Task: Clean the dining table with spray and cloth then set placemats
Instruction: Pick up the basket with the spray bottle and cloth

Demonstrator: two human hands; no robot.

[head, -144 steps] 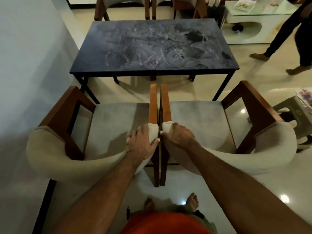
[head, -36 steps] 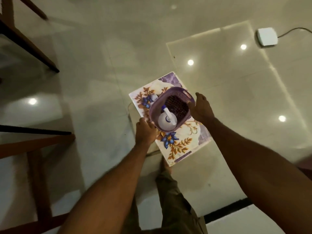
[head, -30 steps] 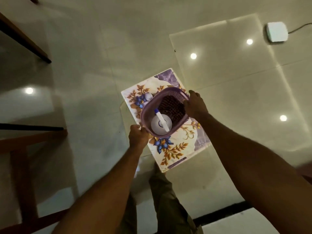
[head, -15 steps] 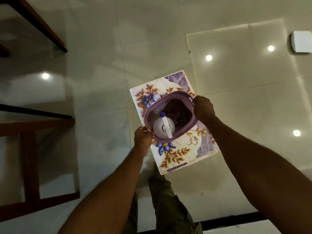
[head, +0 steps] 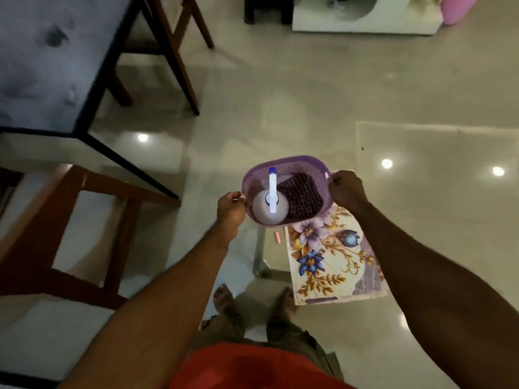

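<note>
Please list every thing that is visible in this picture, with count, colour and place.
basket: one, purple, held above the floor, centre
spray bottle: one, white with blue tip, inside basket, left part
cloth: one, dark, inside basket, right part
placemat: one visible, floral, below the basket, right of centre
dining table: one, dark top, upper left
chair: wooden, brown, lower left
left hand: grips basket's left rim
right hand: grips basket's right rim
</note>
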